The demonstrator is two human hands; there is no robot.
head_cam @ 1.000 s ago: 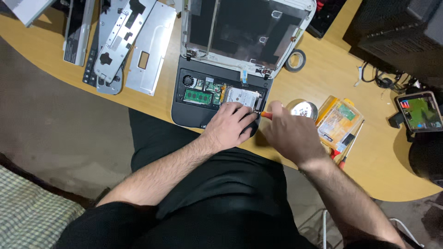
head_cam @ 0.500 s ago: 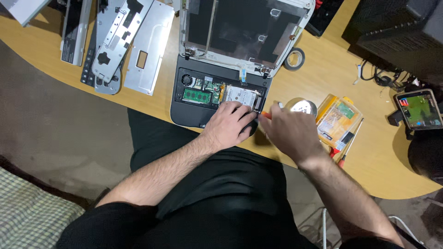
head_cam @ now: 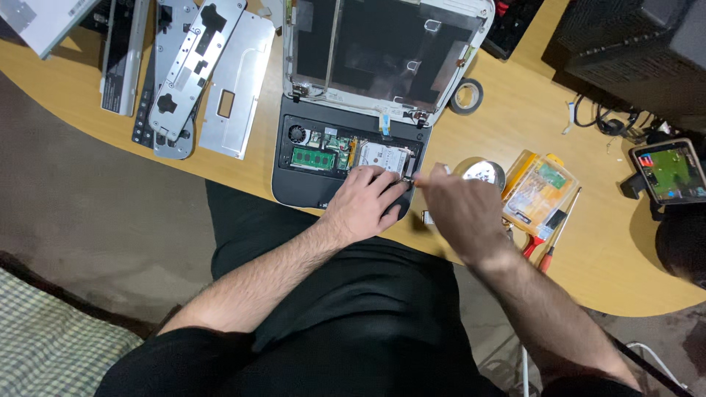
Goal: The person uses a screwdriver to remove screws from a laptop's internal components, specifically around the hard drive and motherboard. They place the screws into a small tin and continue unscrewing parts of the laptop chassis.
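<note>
An opened laptop lies on the wooden desk with its inner parts bared: a fan, a green memory board and a silver hard drive. Its stripped screen lid stands behind. My left hand rests on the laptop's base, fingers curled on the hard drive's near edge. My right hand is closed around a small screwdriver. The tool's tip points at the drive's right corner, just beside my left fingertips, and its handle is mostly hidden in my fist.
Metal plates and a silver cover panel lie at the back left. A tape roll, a round tin, a yellow tool case, red-handled screwdrivers and a small lit screen sit to the right.
Both hands stay at the hard drive's right corner. My right hand has turned slightly, hiding more of the screwdriver's orange handle.
</note>
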